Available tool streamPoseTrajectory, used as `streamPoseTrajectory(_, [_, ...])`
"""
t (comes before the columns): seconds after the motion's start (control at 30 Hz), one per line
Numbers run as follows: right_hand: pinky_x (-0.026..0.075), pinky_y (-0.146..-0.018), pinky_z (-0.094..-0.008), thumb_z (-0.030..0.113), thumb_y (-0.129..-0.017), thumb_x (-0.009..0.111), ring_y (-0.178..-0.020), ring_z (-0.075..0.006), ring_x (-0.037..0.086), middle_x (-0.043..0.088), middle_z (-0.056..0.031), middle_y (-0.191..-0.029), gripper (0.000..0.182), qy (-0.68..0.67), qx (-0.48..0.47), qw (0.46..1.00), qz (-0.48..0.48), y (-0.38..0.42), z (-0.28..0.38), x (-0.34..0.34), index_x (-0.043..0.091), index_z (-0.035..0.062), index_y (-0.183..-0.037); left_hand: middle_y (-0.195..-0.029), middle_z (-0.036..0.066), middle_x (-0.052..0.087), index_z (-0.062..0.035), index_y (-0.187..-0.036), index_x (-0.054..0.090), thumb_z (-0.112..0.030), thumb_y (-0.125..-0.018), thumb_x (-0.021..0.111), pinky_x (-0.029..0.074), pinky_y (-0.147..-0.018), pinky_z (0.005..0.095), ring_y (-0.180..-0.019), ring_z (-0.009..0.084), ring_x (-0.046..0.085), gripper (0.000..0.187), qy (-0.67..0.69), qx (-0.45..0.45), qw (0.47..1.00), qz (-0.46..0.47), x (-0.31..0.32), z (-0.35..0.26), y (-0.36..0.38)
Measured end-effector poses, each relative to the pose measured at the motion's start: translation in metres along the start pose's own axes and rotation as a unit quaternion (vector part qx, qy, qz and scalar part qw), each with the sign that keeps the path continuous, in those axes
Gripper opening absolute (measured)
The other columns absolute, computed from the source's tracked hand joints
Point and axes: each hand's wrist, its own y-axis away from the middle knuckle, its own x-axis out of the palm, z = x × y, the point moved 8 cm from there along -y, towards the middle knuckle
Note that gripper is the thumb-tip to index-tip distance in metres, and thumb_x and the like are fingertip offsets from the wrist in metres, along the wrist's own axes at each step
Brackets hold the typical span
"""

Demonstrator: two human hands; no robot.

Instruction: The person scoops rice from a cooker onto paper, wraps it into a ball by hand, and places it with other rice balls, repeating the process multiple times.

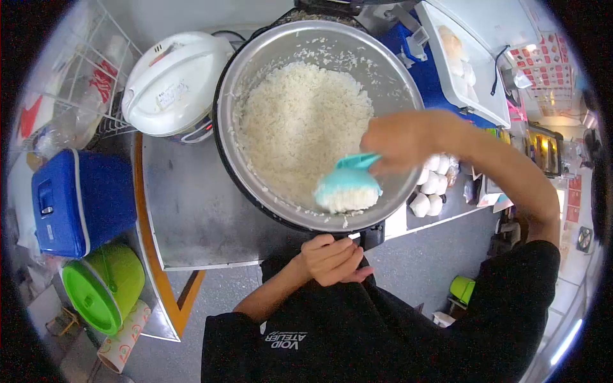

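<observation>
Gripping the scoop inside the pot, the right hand likely contains spilled rice; the left hand curls, its hold unclear.

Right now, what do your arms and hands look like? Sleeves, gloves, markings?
Black shirt, short loose sleeves, forearms bare. Left hand and right hand: no gloves, no watch visible. White lettering on the shirt, none seen on the sleeves.

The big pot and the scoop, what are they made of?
The pot looks like bare metal, aluminium or steel: it is silvery grey with a soft shine. The scoop seems to be smooth plastic, going by its bright, even turquoise colour.
</observation>
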Motion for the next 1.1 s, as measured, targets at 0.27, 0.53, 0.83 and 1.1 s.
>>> streamPoseTrajectory(0.27, [0.043, -0.04, -0.0285, 0.023, -0.092, 0.058, -0.043, -0.0137, 0.055, 0.059, -0.0066, -0.058, 0.029, -0.425, 0.103, 0.885, -0.158, 0.115, -0.056, 0.057, 0.063, -0.0026, -0.08, -0.074, 0.001, 0.063, -0.0081, -0.09, 0.067, -0.033, -0.078, 0.078, 0.045, -0.055, 0.0307, -0.065, 0.0168, 0.062, 0.03, 0.112, 0.081, 0.984, 0.114, 0.054, -0.069, 0.017])
streamPoseTrajectory(0.53, [0.043, -0.041, -0.0292, 0.03, -0.097, 0.043, -0.044, -0.0151, 0.054, 0.06, -0.009, -0.061, 0.039, -0.587, 0.215, 0.744, -0.237, 0.177, -0.126, 0.309, 0.066, -0.0009, -0.087, -0.155, 0.028, 0.023, 0.0035, -0.148, 0.029, -0.041, -0.071, 0.081, 0.023, -0.117, 0.0529, -0.141, 0.0419, 0.028, 0.104, -0.093, -0.316, 0.822, 0.463, 0.242, 0.042, 0.193])
streamPoseTrajectory(0.83, [0.051, -0.053, -0.0516, 0.029, -0.098, 0.053, -0.061, -0.042, 0.064, 0.063, -0.0207, -0.072, 0.038, -0.198, 0.348, 0.793, -0.458, -0.007, -0.063, 0.477, 0.043, 0.0001, -0.121, -0.157, 0.023, 0.021, 0.0035, -0.148, 0.026, -0.049, -0.055, 0.089, 0.022, -0.117, 0.0535, -0.145, 0.0352, 0.024, 0.124, -0.181, -0.324, 0.796, 0.479, 0.275, 0.054, 0.174])
streamPoseTrajectory(1.1, [0.053, -0.046, -0.0441, 0.027, -0.094, 0.058, -0.056, -0.0303, 0.067, 0.064, -0.009, -0.069, 0.028, -0.179, 0.343, 0.819, -0.424, -0.004, -0.094, 0.482, 0.048, 0.0072, -0.111, -0.163, 0.018, 0.006, -0.0008, -0.154, 0.016, -0.049, -0.052, 0.091, 0.016, -0.119, 0.0553, -0.151, 0.0315, 0.013, 0.135, -0.21, -0.355, 0.73, 0.545, 0.277, 0.05, 0.183])
